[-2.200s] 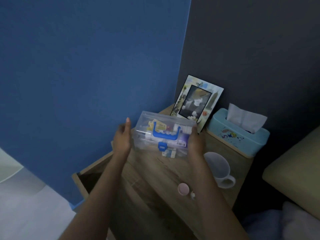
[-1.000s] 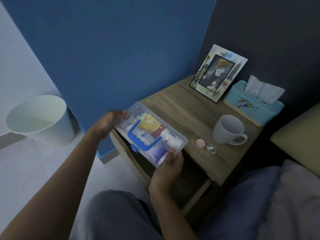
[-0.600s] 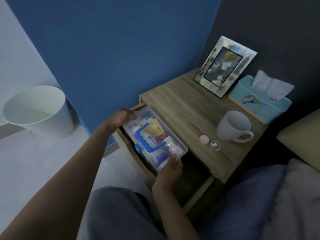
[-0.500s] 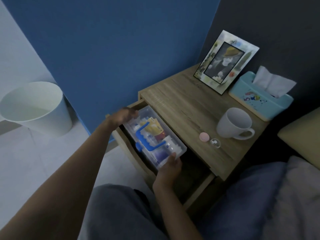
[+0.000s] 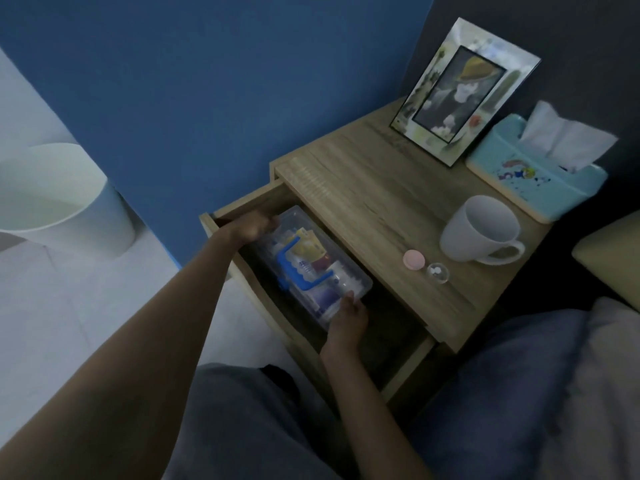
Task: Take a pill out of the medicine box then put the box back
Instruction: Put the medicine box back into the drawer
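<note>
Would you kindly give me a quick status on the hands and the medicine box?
Left hand and right hand grip medicine box ends. Box low inside open drawer. Nothing blocking.

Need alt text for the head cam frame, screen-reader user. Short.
Two bare hands, left hand and right hand, hold a clear medicine box with a blue handle inside the open drawer of a wooden nightstand. On top stand a white mug, tissue box and picture frame.
</note>
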### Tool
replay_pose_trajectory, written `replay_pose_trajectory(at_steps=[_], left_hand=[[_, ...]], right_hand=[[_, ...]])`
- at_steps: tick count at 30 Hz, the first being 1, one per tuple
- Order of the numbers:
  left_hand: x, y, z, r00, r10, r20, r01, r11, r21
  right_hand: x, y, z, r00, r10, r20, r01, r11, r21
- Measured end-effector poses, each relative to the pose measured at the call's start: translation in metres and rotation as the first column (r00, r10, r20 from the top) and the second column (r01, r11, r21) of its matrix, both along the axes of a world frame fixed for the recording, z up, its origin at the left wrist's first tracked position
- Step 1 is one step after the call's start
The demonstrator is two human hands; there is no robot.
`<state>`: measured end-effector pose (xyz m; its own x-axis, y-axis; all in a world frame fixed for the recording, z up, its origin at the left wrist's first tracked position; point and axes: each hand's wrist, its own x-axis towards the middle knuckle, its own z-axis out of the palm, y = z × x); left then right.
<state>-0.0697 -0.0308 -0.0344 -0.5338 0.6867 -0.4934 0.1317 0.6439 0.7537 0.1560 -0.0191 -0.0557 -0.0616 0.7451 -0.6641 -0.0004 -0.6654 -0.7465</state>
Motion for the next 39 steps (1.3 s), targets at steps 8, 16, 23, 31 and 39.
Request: replay_pose_trajectory(at_steps=[8,16,23,31,39], left_hand=[[0.005,0.007,0.000,1.000,-0.020,-0.005,0.019,0.998,-0.057],[0.006,0.007,-0.001,0.999,-0.037,0.012,0.038,0.996,-0.078],[0.011,0.007,0.001,0.997,-0.069,-0.026,0.066,0.992,-0.106],[0.013,0.007,0.003,0.994,-0.082,-0.066,0.074,0.990,-0.119],[0.013,0.006,0.002,0.992,-0.071,-0.104,0.059,0.992,-0.114]], right_hand=[[-0.002,0.013,-0.012,0.999,0.002,0.045,-0.001,1.000,-0.008],[-0.002,0.011,-0.016,0.998,0.006,0.064,-0.008,0.999,0.031],[-0.001,0.010,-0.017,0.999,0.009,0.047,-0.011,0.999,0.040],[0.001,0.007,-0.016,0.999,0.018,0.048,-0.019,1.000,0.016],[0.002,0.005,-0.019,0.997,0.052,0.053,-0.053,0.999,0.014]])
